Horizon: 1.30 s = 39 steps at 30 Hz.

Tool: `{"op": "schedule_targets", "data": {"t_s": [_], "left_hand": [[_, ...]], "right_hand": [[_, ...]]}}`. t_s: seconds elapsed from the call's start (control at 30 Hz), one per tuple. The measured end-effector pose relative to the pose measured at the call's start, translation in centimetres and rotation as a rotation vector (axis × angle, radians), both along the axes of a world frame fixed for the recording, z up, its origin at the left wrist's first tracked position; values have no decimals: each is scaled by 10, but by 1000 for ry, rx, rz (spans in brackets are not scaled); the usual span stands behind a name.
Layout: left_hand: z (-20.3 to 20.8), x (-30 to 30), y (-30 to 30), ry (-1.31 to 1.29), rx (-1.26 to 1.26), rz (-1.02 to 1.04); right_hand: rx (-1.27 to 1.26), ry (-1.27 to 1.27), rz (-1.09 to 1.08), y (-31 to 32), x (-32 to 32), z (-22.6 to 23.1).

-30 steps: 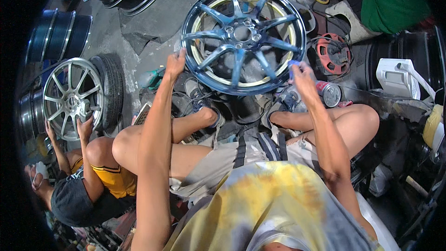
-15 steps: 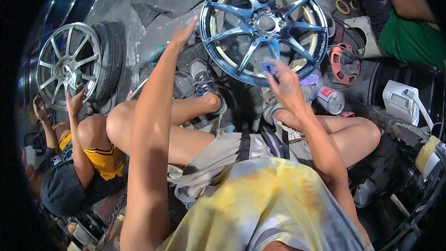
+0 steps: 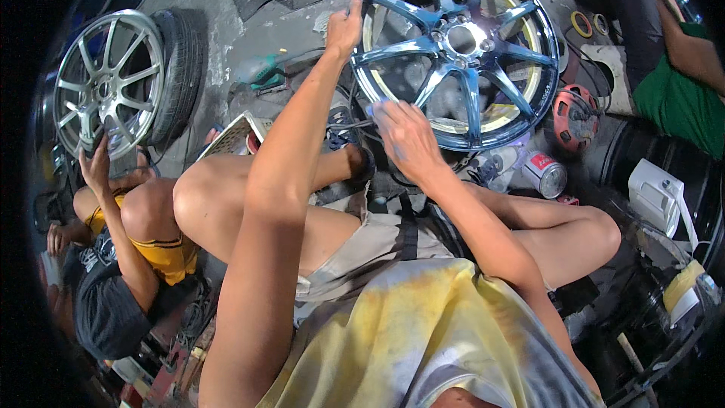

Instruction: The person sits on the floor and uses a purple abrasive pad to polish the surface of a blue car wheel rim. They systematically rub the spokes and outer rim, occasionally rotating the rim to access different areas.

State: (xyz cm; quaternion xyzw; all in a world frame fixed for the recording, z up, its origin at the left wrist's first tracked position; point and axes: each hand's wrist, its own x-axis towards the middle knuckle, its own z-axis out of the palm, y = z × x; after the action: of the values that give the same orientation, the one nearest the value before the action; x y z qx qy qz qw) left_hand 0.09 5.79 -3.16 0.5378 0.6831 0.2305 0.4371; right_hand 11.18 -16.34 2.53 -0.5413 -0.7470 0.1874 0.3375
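Head view: the glossy blue-black multi-spoke alloy wheel (image 3: 411, 48) is located over the floor (image 3: 294, 32), in front of the seated person (image 3: 411, 310). The left hand (image 3: 345, 29) contacts the wheel's left edge, fingers curled; whether they clamp it cannot be determined. The right hand (image 3: 406, 134), blurred, holds a blue pad (image 3: 386, 110) in joined fingers at the lower-left edge. A can (image 3: 545, 174) lies near the lower-right edge.
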Motion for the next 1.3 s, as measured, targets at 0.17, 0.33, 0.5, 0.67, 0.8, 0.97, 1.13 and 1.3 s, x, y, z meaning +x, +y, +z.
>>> {"op": "schedule_targets", "data": {"t_s": [0.17, 0.33, 0.5, 0.67, 0.8, 0.97, 1.13, 1.3], "left_hand": [[-19, -3, 4, -14, 50, 4], [-32, -6, 5, -20, 145, 20], [-39, -4, 10, 54, 224, -38], [-40, 0, 10, 18, 195, -24], [-36, -1, 12, 14, 143, -22], [-32, -3, 3, -18, 218, -56], [-35, -3, 10, -57, 158, -114], [-31, -4, 9, -49, 158, -117]], "right_hand": [[-23, 26, -106, 11, -17, -8], [-8, -47, -75, 0, -14, -5], [4, -46, -67, 16, -17, -7], [62, -148, 4, 0, -4, -8], [32, -313, 79, 26, -6, -2], [35, -374, 179, -3, 13, -2], [33, -449, 186, 25, -2, 0], [-38, -483, 232, 3, 7, 5]]}}
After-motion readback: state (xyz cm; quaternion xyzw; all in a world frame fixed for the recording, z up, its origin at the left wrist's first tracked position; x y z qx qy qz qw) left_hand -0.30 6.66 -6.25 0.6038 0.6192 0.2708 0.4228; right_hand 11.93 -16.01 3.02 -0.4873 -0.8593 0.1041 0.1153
